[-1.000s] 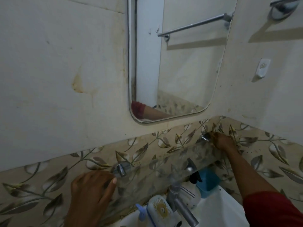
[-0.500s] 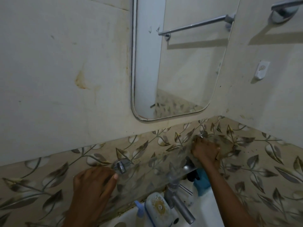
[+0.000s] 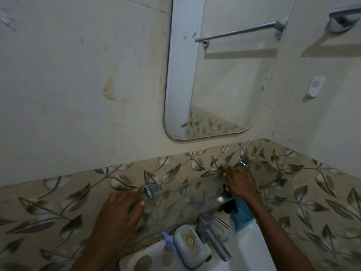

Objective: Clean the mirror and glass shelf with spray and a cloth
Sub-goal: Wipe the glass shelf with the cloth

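Note:
The mirror (image 3: 214, 79) hangs on the pale wall, rounded at its lower corners. Below it a clear glass shelf (image 3: 187, 194) spans two metal brackets, the left bracket (image 3: 149, 190) and the right bracket (image 3: 243, 162). My left hand (image 3: 119, 216) grips the shelf's left end beside the left bracket. My right hand (image 3: 239, 181) presses down on the shelf just left of the right bracket. A small yellowish crumpled bit at its fingertips looks like the cloth (image 3: 221, 169), mostly hidden. A blue spray bottle (image 3: 242, 213) with a black trigger stands under the shelf.
Under the shelf are a metal tap (image 3: 214, 239), a white soap dish (image 3: 187, 244), a small blue-capped bottle (image 3: 168, 247) and the white sink (image 3: 246, 253). A towel bar (image 3: 343, 15) and a white hook (image 3: 314, 87) are on the right wall.
My right hand has slid left along the shelf from the right bracket. The reflection of my arm has left the mirror. My left hand has stayed put.

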The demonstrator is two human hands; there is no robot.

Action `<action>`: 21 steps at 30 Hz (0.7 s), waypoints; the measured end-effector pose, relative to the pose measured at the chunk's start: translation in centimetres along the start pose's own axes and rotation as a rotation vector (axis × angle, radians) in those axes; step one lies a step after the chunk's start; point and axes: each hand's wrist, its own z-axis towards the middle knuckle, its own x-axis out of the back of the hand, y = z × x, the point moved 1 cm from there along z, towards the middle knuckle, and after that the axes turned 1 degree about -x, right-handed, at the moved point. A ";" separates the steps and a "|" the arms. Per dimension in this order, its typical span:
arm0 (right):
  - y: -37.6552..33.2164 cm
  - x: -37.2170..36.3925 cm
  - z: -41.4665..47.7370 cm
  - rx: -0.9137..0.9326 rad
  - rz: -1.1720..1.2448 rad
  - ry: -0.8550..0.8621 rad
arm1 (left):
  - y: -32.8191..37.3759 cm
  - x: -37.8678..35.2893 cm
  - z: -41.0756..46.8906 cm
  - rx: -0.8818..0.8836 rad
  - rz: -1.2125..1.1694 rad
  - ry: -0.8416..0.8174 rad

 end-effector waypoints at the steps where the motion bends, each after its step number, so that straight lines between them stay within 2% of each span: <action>1: -1.1 -0.6 -0.8 0.070 0.019 -0.007 | -0.1 -0.1 0.0 -0.001 -0.004 0.007; 4: -1.5 -1.7 -4.8 0.364 0.109 -0.030 | -0.2 -0.2 -0.1 -0.002 -0.012 0.018; 5: -0.8 -1.4 -5.7 0.413 0.172 -0.064 | -0.2 -0.1 -0.1 -0.009 -0.018 0.028; 8: 1.8 0.0 -5.0 0.318 0.261 -0.110 | -0.2 -0.1 -0.1 -0.018 -0.020 0.056; 10: 1.8 0.4 -3.4 0.164 0.174 -0.072 | -0.1 -0.2 -0.2 -0.020 -0.007 0.053; 12: -0.6 0.2 -2.7 0.107 0.065 -0.015 | -0.2 -0.2 -0.3 -0.012 -0.010 0.061; 15: -4.6 -1.0 -4.0 0.252 0.072 -0.014 | -0.1 -0.3 -0.3 0.011 -0.025 0.070; 18: -5.2 -1.5 -7.2 0.528 0.177 -0.058 | -0.1 -0.3 -0.2 0.038 -0.038 0.086; 19: -4.5 -1.1 -7.9 0.563 0.236 -0.096 | -0.1 -0.3 -0.3 0.048 -0.040 0.085; 21: -2.6 -0.4 -7.7 0.521 0.322 -0.155 | -0.1 -0.3 -0.3 0.059 -0.042 0.084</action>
